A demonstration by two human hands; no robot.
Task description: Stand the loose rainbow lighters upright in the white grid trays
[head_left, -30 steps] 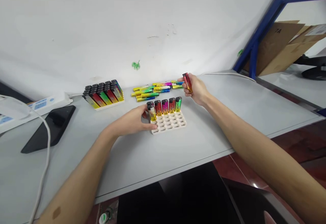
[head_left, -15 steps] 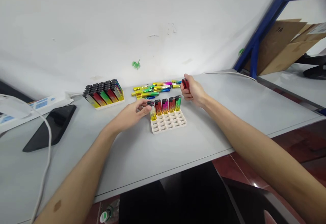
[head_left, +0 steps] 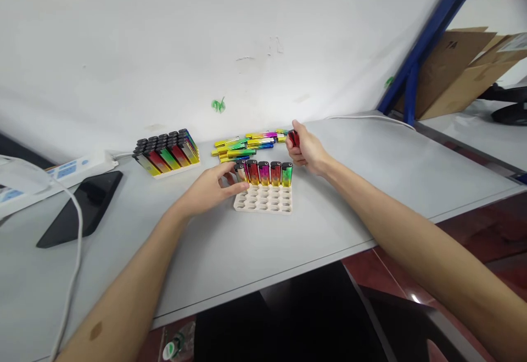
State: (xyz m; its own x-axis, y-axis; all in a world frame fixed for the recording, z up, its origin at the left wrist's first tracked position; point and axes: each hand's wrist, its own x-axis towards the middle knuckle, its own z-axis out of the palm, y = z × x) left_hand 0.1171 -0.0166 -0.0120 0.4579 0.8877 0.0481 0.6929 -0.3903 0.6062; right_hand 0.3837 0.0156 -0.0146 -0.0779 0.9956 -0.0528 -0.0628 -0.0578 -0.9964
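The right hand point(head_left: 310, 150) is closed in a loose fist round a red lighter point(head_left: 293, 138), raised above the bench; the lighter's dark red top shows between thumb and fingers, and its lower end is hidden in the palm. The left hand point(head_left: 206, 190) is half open, its fingers curled behind and its thumb in front of the silver lighter point(head_left: 240, 173) at the left end of a row. It is at the lighter, but how firmly it grips I cannot tell.

That row stands upright along the far side of a white tray point(head_left: 263, 210). Rightward from the silver lighter come a red-and-yellow lighter point(head_left: 252, 174), a magenta lighter point(head_left: 264, 174), an orange-red lighter point(head_left: 275, 174) and a green lighter point(head_left: 287, 175), all with black tops. Rows of holes show in the tray in front of them.

Just behind the tray, loose lighters point(head_left: 259, 143) lie on their sides in a heap, yellow, green, blue and pink. To the left, well apart from the tray, a second tray point(head_left: 181, 170) holds a packed block of upright lighters.

Farther left on the bench point(head_left: 230, 274) are a black phone point(head_left: 82, 208), a white cable point(head_left: 77, 241) and a power strip point(head_left: 76, 168). A white wall point(head_left: 247, 21) rises behind; cardboard boxes point(head_left: 457, 76) stand beyond a blue frame point(head_left: 411, 76) at right.
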